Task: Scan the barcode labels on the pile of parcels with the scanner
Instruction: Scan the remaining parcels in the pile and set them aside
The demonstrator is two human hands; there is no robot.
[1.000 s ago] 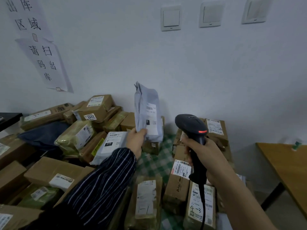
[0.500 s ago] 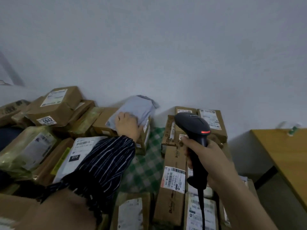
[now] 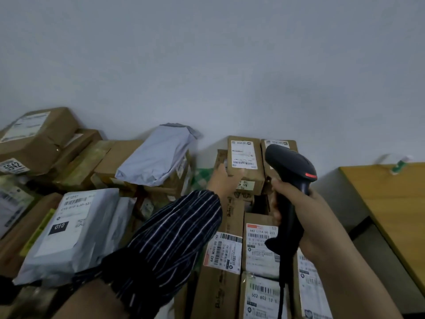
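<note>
My right hand (image 3: 305, 215) grips the handle of the black barcode scanner (image 3: 291, 178), whose head with a red light points toward the far boxes. My left hand (image 3: 224, 178), in a striped sleeve, grips the near left edge of a small brown box (image 3: 247, 166) by the wall; its white barcode label faces up. The grey poly mailer (image 3: 158, 155) lies on top of boxes to the left, apart from both hands. Several labelled cartons, among them a long carton (image 3: 220, 256), lie below my hands.
More cardboard boxes (image 3: 39, 139) and a white mailer marked 010 (image 3: 69, 229) fill the left side. A wooden table (image 3: 395, 203) stands at the right with a small bottle on it. A white wall rises behind the pile. A green checked cloth (image 3: 202, 174) shows between boxes.
My left hand set the grey mailer down on the boxes, let go, and moved right onto the small brown box. The view dropped and shifted right. The scanner stayed in my right hand.
</note>
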